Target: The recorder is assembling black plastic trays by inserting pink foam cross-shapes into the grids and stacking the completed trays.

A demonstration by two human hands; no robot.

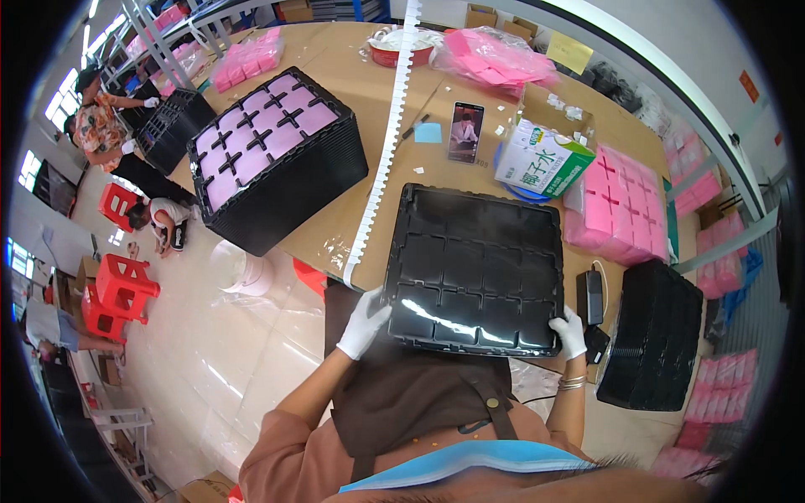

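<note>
left hand (364,325) and right hand (569,334) hold the black tray (478,268) between them, near its close corners — it's at the table's (335,54) near edge, left of the pink pack (616,205).

Around the held tray (476,260): tray stack (289,189) left, phone (466,134) behind, carton (543,161) behind right, packs (622,205) and second stack (654,335) right.

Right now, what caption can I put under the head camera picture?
Gloved left hand and right hand hold a black plastic tray by its sides, a phone beyond it.
</note>
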